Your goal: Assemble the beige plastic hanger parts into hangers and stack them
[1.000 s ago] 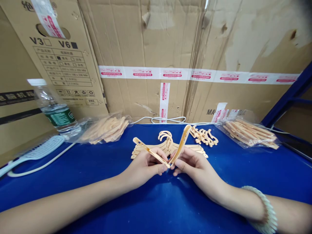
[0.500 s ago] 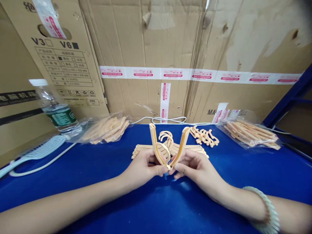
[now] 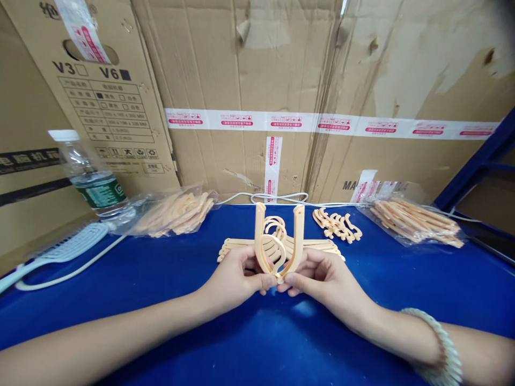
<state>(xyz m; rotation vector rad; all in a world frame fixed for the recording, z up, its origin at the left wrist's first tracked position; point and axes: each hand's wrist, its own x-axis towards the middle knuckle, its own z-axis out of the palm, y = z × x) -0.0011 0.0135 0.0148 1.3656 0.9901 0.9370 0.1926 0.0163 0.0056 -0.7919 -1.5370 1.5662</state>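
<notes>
A beige folding clothes hanger (image 3: 298,236) is held upright above the table, its two arms raised in a U and its hook curving between them. My left hand (image 3: 237,273) is closed on the lower left of the hanger, thumb near the joint. My right hand (image 3: 322,273) pinches the lower right arm beside that same joint. Right behind lies a fanned stack of beige hangers (image 3: 322,246), partly covered by my hands and the held one. Loose beige hooks (image 3: 338,224) lie in a pile to the right of the stack.
Plastic bags of beige parts lie left (image 3: 177,214) and right (image 3: 414,220) on the blue table (image 3: 257,343). A water bottle (image 3: 94,182) and a light-blue hairbrush (image 3: 68,249) are at far left. A white cable (image 3: 281,197) runs along the cardboard wall (image 3: 225,69).
The hanger's two arms have swung closer together, from a V to a near-parallel U. Both hands keep their hold in nearly the same place.
</notes>
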